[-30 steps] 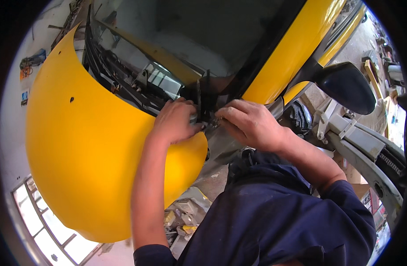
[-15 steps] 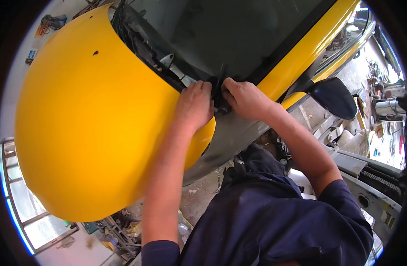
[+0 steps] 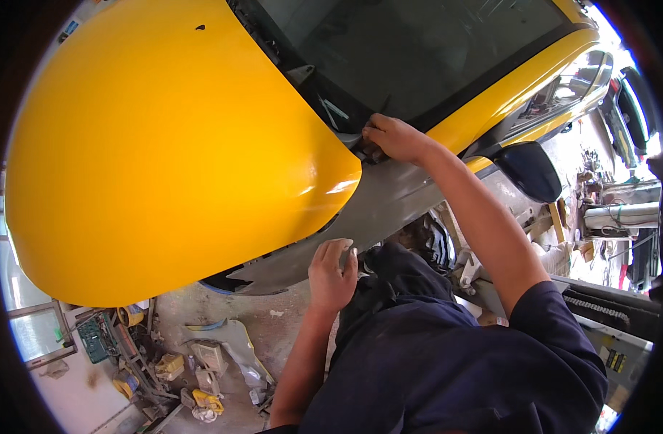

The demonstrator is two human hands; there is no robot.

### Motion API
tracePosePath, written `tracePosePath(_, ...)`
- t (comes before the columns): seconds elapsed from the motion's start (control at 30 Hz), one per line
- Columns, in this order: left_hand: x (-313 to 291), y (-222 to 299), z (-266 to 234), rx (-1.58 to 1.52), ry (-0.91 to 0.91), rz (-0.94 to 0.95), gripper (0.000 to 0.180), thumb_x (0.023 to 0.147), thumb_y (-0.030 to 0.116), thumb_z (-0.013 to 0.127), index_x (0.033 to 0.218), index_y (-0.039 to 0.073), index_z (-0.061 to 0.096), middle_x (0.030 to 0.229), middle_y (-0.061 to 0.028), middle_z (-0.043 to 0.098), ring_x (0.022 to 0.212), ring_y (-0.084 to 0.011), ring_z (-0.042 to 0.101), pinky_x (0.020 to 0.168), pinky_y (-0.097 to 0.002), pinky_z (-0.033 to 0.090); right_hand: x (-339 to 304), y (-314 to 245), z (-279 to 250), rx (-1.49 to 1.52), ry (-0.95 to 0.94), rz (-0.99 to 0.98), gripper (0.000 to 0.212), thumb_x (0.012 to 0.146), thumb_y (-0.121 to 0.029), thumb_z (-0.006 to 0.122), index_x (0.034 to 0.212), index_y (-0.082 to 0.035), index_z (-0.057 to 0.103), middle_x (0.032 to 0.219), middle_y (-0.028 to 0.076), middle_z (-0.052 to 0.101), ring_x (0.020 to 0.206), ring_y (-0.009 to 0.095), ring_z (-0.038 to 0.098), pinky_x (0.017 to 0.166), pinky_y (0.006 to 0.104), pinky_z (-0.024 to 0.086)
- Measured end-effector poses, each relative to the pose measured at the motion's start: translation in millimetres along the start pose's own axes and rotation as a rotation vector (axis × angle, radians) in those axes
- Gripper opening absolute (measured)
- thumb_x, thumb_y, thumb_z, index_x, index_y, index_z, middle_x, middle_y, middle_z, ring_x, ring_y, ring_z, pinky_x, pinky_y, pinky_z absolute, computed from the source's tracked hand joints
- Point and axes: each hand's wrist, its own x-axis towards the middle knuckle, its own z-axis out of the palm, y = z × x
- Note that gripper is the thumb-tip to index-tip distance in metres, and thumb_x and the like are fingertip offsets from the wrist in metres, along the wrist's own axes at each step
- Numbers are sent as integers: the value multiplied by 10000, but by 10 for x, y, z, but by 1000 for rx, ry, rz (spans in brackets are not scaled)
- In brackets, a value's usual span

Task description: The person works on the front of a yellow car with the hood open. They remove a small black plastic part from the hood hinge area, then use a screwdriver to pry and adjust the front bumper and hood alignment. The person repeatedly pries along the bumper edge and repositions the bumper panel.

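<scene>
A car's yellow hood (image 3: 158, 159) fills the left side, its rear edge beside the windshield (image 3: 418, 65). At the lower corner of the glass, my right hand (image 3: 398, 139) has its fingers curled down on the black trim (image 3: 368, 149) at the end of the cowl. Its fingertips are partly hidden there. My left hand (image 3: 333, 276) hangs in front of the grey fender (image 3: 393, 192), away from the car's surface. Its fingers are loosely bent, the thumb stands apart, and nothing shows between them.
A black side mirror (image 3: 528, 171) juts out at the right. On the floor at lower left lie a green tool case (image 3: 94, 337), yellow parts (image 3: 170, 366) and a pale curved panel (image 3: 241, 353). Metal car parts (image 3: 599, 309) stand close by my right arm.
My left hand has let go at the windshield corner and dropped toward my body. My right hand stays at the corner. The view has shifted, showing more floor at lower left.
</scene>
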Motion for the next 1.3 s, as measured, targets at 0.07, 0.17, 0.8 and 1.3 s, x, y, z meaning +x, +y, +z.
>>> tracePosePath(0.07, -57, -87, 85, -51, 6, -50, 219, 959, 28, 739, 1176, 19, 711, 1103, -189, 743, 1019, -421, 722, 889, -473, 590, -14, 7, -31, 26, -24, 13, 316, 1178, -287, 522, 1275, -12, 644, 1221, 131, 757, 1060, 212, 729, 948, 361, 589)
tracePosePath(0.17, 23, -156, 170, -46, 3, -47, 234, 954, 26, 737, 1185, 23, 708, 1113, -188, 742, 1036, -418, 716, 907, -479, 588, -5, 22, -52, 178, -62, -11, 334, 1176, -305, 528, 1269, -3, 636, 1201, 141, 758, 1061, 233, 744, 950, 372, 593)
tracePosePath(0.8, 1375, 530, 117, 755, 92, 361, 315, 933, 98, 762, 1230, 9, 710, 1342, -155, 731, 1278, -381, 658, 1167, -529, 474, 181, 345, -69, 162, -93, -324, 354, 1111, -297, 598, 1146, 53, 632, 1138, 313, 721, 1106, 511, 697, 935, 549, 548)
tracePosePath(1.3, 2264, 734, 587, 998, -205, 41, 579, 850, 242, 872, 1323, -3, 646, 1374, -176, 672, 1422, -384, 554, 1327, -544, 305, -270, 416, -909, 518, 217, -573, 58, 1126, -33, 585, 1146, 20, 603, 988, 153, 749, 880, 223, 727, 825, 338, 581)
